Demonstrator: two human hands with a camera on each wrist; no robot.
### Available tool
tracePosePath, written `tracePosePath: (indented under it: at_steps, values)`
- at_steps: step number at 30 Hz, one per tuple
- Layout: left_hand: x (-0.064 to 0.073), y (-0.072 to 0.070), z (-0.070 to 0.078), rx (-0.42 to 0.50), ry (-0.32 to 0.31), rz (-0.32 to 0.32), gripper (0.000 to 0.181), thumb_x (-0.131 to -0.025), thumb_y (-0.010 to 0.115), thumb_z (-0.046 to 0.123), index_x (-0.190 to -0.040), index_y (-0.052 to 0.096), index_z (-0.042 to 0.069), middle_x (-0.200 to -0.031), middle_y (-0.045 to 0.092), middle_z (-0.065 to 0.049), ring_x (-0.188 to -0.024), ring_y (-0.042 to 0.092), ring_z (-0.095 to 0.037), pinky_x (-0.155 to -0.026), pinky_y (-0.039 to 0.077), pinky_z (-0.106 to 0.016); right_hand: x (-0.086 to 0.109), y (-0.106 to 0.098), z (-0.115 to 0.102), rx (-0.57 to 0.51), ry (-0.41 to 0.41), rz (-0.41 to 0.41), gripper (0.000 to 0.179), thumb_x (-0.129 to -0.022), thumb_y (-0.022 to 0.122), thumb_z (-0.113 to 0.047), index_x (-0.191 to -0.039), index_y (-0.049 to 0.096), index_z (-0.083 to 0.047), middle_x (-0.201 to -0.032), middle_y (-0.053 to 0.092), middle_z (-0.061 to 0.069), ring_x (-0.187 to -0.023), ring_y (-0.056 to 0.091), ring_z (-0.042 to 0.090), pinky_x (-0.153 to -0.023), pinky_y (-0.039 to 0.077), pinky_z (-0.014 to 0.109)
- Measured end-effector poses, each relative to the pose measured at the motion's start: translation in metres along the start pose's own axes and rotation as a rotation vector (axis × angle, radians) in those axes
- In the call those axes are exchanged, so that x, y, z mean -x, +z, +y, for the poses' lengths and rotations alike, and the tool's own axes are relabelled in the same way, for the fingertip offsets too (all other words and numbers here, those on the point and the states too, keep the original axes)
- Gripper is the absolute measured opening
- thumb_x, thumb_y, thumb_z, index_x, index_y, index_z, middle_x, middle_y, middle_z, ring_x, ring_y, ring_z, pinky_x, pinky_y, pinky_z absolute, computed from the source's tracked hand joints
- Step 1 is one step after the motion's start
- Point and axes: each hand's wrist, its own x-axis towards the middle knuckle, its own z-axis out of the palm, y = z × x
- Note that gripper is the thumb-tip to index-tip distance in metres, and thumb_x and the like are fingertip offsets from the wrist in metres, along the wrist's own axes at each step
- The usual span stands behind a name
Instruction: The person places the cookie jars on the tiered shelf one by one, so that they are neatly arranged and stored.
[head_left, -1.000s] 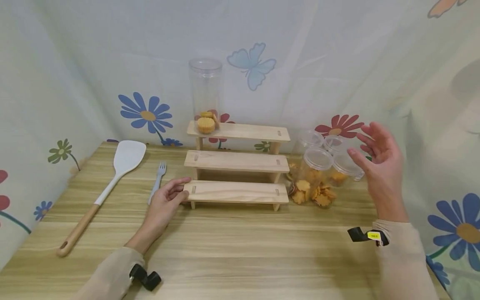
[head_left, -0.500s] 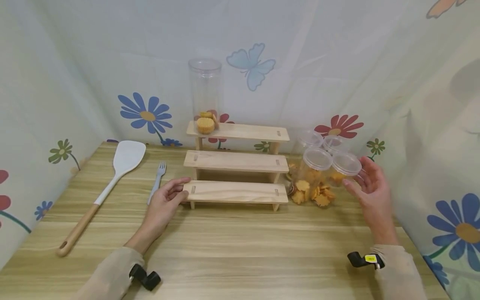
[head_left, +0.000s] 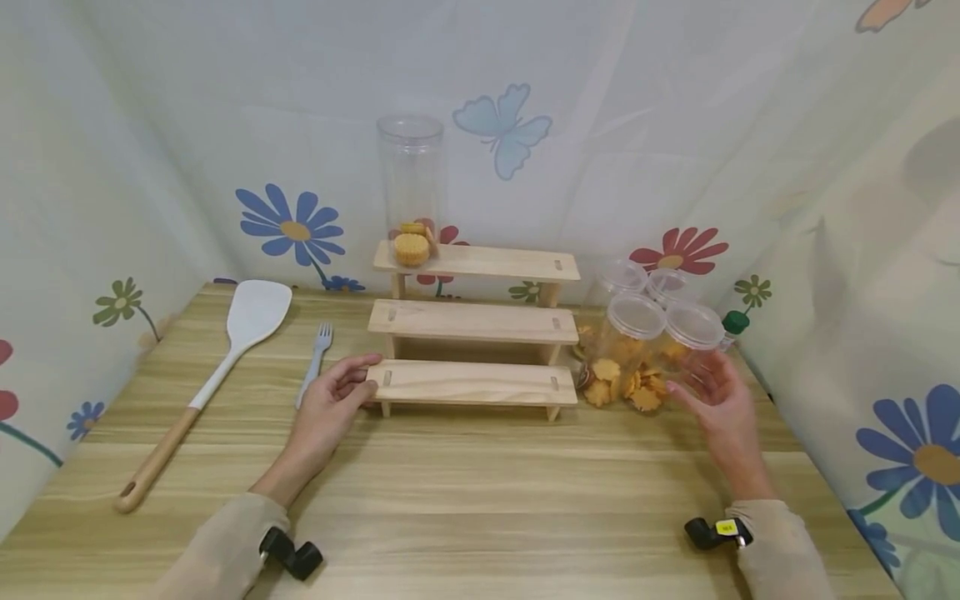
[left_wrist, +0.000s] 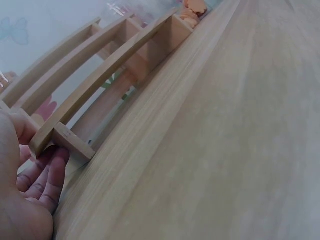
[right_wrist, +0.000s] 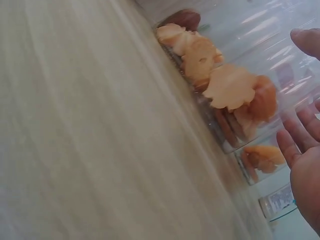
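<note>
A three-step wooden display stand [head_left: 472,383] stands in the middle of the table. My left hand [head_left: 327,414] grips the left end of its lowest step; in the left wrist view the fingers [left_wrist: 53,180] are tucked under the board's end. To the right of the stand, several clear lidded jars with orange-brown biscuits inside stand bunched together. My right hand [head_left: 723,412] is at the front-right jar [head_left: 693,327], thumb and fingers spread apart. Seen from the right wrist, its fingers [right_wrist: 289,145] lie beside the clear wall, with the front biscuits [right_wrist: 232,87] to the left.
A tall clear jar [head_left: 411,187] with a few round biscuits stands on the top step's left end. Left of the stand lie a grey fork [head_left: 317,362] and a white spatula [head_left: 258,312] with a wooden handle. A green-capped bottle [head_left: 735,322] stands behind the jars.
My right hand has come down and to the left, from above and right of the jars to the front-right jar's side, uncovering the green-capped bottle. The left hand has stayed on the stand.
</note>
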Motion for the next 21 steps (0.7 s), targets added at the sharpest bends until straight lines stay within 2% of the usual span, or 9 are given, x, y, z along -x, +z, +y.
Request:
tracePosePath:
  at_steps: [6,11,21]
  values:
    - [0.0,0.0,-0.001,0.003,0.004,0.002,0.038,-0.11,0.069,0.01,-0.148,0.07,0.007,-0.128,0.066,-0.022,-0.105,0.068,-0.012,-0.086,0.065,-0.024,0.0,0.002,0.008,0.054,0.029,-0.025,0.06,-0.096,0.081,0.01,-0.149,0.057,-0.006,-0.142,0.067,-0.003,-0.133,0.064,0.014,-0.111,0.052,0.016]
    - [0.0,0.0,-0.001,0.002,0.006,0.002,0.039,-0.11,0.069,0.011,-0.148,0.07,0.008,-0.128,0.067,-0.022,-0.105,0.068,-0.011,-0.086,0.065,-0.023,0.001,0.003,0.013,0.011,0.021,-0.036,0.063,-0.096,0.078,0.015,-0.152,0.051,0.006,-0.146,0.066,0.002,-0.135,0.064,0.017,-0.115,0.052,0.019]
    - [0.0,0.0,0.0,0.004,-0.001,0.0,0.039,-0.11,0.069,0.011,-0.148,0.07,0.008,-0.129,0.066,-0.021,-0.106,0.068,-0.012,-0.086,0.065,-0.024,0.003,0.002,0.022,-0.04,-0.004,-0.064,0.068,-0.095,0.074,0.021,-0.155,0.047,0.011,-0.146,0.068,0.007,-0.134,0.066,0.014,-0.11,0.055,0.018]
